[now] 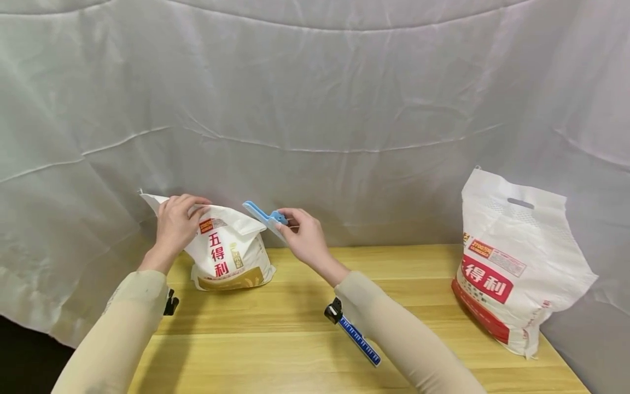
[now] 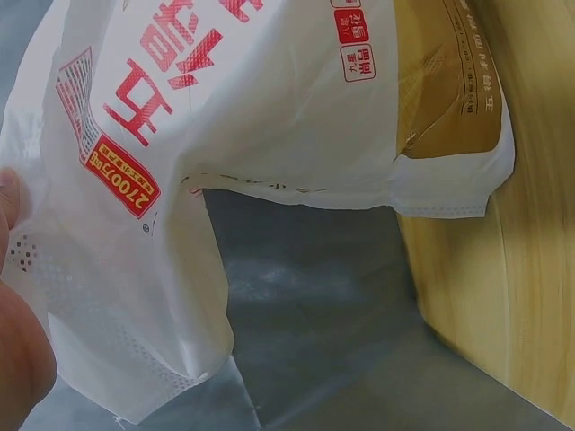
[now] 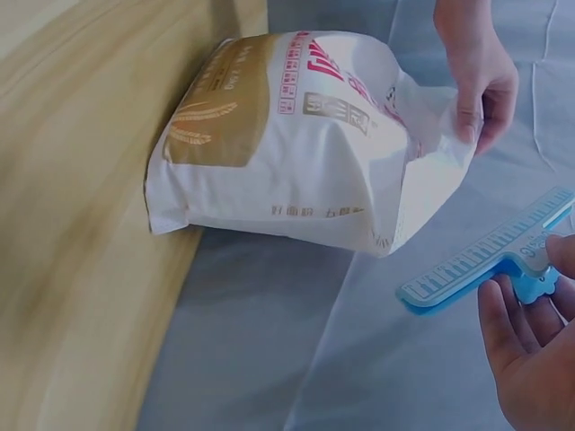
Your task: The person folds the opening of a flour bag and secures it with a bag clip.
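A white flour bag [image 1: 221, 251] with red lettering and a gold lower band stands at the left, its top folded over. My left hand [image 1: 178, 225] grips that top, thumb toward the front; in the left wrist view the bag's perforated top corner [image 2: 117, 359] sticks out past the fingers. In my right hand [image 1: 306, 236] is a light blue bag clip [image 1: 262, 213], pinched by its handle between thumb and fingers. The clip's long ridged bar [image 3: 485, 256] points toward the bag, apart from it in the right wrist view.
A second white flour bag [image 1: 502, 268] with a cut-out handle and red bottom stands at the right of the wooden table [image 1: 256, 339]. Below my right wrist shows a dark blue strip [image 1: 360, 342] with white marks. A grey curtain [image 1: 315, 109] hangs behind the table.
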The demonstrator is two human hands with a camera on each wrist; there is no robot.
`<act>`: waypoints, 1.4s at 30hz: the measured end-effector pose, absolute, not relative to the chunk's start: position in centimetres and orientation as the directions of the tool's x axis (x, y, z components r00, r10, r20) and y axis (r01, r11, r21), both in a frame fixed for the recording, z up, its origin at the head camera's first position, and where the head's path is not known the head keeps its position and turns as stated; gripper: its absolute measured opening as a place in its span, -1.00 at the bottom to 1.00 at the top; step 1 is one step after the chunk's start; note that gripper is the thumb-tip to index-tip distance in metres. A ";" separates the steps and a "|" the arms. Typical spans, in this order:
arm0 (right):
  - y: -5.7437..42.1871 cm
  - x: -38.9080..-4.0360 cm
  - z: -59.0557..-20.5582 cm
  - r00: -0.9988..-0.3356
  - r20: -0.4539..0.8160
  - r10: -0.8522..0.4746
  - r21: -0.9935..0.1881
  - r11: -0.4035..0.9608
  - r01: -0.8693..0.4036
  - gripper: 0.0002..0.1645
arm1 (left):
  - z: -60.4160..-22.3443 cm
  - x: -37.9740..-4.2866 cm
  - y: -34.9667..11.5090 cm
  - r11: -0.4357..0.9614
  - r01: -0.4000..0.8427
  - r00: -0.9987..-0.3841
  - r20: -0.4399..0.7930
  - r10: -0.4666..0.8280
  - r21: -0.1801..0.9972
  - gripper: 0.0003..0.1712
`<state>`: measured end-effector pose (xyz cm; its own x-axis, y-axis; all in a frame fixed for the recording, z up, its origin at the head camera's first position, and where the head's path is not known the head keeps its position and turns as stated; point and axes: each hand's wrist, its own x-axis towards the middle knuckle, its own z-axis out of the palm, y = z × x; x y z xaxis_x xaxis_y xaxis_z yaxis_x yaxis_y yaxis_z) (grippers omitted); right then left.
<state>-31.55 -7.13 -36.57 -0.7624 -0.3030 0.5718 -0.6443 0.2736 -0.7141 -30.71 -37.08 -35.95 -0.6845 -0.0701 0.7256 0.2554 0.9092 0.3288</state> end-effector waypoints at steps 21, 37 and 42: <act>-10.1 -33.3 -34.7 -0.747 0.565 -0.349 -0.668 0.337 -0.663 -0.67 | -36.2 -30.5 -36.5 0.906 0.252 -0.687 0.722 -0.080 0.340 -0.89; -12.2 -34.6 -34.8 -0.753 0.534 -0.385 -0.655 0.375 -0.657 -0.66 | -36.0 -30.5 -36.0 0.906 0.235 -0.709 0.700 -0.087 0.351 -0.88; -12.7 -34.9 -34.8 -0.748 0.531 -0.398 -0.651 0.373 -0.660 -0.66 | -36.0 -30.4 -36.0 0.908 0.230 -0.709 0.699 -0.091 0.351 -0.88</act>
